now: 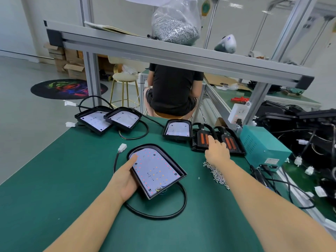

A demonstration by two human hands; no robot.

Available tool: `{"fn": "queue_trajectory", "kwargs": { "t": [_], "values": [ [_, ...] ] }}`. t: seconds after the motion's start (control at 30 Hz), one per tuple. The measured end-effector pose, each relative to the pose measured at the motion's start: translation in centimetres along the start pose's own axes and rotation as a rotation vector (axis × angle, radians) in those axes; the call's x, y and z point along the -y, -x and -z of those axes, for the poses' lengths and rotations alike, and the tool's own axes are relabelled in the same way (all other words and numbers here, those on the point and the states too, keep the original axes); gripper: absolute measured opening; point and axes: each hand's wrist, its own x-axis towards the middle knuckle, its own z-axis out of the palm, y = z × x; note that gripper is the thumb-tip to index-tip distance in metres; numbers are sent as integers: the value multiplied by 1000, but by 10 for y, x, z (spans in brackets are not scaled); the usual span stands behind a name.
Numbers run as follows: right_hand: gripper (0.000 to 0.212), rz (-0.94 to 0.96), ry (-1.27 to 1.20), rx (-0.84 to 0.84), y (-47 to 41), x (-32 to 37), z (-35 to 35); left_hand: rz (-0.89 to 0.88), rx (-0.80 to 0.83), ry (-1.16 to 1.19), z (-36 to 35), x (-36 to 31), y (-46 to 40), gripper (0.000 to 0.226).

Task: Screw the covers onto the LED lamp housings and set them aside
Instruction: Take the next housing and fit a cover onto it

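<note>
With the left hand (127,177) gripping the open housing (156,170) on the desk (72,160), thumb on its LED board, the right hand (217,151) reaches, fingers extended, onto a cover (201,139) behind, likely fetching it; next it must seat squarely before screwing.

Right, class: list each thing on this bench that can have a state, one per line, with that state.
Near lamp housing: uncovered, LED board showing, tilted.
Left hand: grips the near lamp housing's edge, thumb on the board.
Right hand: reaching to the covers, grip unclear.
Covers: two, lying side by side, not fitted.
Far housings: two, uncovered, overlapping.
Third housing: uncovered, beside the covers.
Screws: loose pile on the mat.
</note>
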Motion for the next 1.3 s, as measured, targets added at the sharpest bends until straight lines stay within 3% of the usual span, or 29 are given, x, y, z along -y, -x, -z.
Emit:
{"fn": "queue_trajectory", "kwargs": {
  "t": [0.1, 0.2, 0.37, 0.67, 0.87, 1.1, 1.3],
  "values": [
    [70, 23, 82, 99, -5, -1, -2, 1, -6, 13, 1, 0, 0, 32],
    [69, 37, 170, 60, -9, -2, -3, -4, -13, 19, 1, 0, 0, 31],
    [52, -18, 109, 46, -14, -4, -5, 0, -12, 17, 2, 0, -1, 31],
    [27, 158, 241, -117, -8, -10, 1, 6, -6, 21, 3, 0, -2, 33],
    [24, 229, 302, -312, -8, -21, 15, 12, 8, 23, 4, 1, -2, 33],
    [14, 293, 144, -549, -8, -36, 40, 3, 15, 23, 4, 2, -3, 37],
    [16, 700, -105, -798, 38, -7, 39, -35, 42, 47, 4, 0, -3, 53]
  ]
}}
